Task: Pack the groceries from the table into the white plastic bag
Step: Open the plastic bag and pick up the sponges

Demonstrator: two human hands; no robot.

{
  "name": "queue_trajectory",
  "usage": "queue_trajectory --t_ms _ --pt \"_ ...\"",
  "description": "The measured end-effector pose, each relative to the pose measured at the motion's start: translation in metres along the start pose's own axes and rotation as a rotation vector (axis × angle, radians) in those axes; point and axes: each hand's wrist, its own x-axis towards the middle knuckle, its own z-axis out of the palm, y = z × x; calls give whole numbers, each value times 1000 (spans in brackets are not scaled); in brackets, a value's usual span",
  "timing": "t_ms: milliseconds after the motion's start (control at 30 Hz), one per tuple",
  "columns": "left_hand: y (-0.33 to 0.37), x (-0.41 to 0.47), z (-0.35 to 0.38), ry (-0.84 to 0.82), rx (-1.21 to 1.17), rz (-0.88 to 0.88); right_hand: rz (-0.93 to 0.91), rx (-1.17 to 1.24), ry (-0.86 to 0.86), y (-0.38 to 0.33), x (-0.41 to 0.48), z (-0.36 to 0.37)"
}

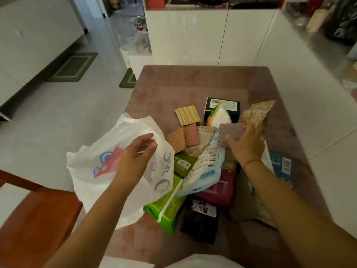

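Note:
The white plastic bag (100, 167) with red and blue print hangs over the table's left edge, and my left hand (135, 157) grips its upper rim. My right hand (245, 146) holds a small purple patterned packet (229, 132) just above the pile of groceries. In the pile lie a green pack (168, 207), a light blue and white pouch (204, 169), a maroon pack (220, 190), a black pack (201, 219), orange and pink sachets (183, 137), a yellow striped sachet (187, 115), a dark green box (222, 108) and a beige floral pouch (257, 113).
The reddish-brown table (193, 84) runs away from me toward white cabinets (204, 35). A blue box (282, 165) lies at the pile's right. A wooden chair (34, 219) stands at the lower left. A white counter (313, 55) runs along the right.

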Motion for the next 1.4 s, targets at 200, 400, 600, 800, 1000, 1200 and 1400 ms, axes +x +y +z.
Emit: queue_trajectory --t_ms 200,400,600,800,1000,1200,1400 --pt "-8 9 -2 -32 41 9 7 -275 39 -8 11 4" --pt "-21 17 -4 -50 65 -2 19 -241 46 0 10 10" --pt "-25 23 -4 -58 91 -18 11 -66 82 1 3 -9" --pt "-26 31 -10 -17 164 -6 -67 390 -190 -57 -6 -7" --pt "-23 39 -33 89 220 3 169 337 -504 -93 42 91" --pt "-37 40 -59 285 305 101 187 136 -538 -108 42 140" --pt "-63 55 -77 563 511 161 208 160 -540 -108 34 155"
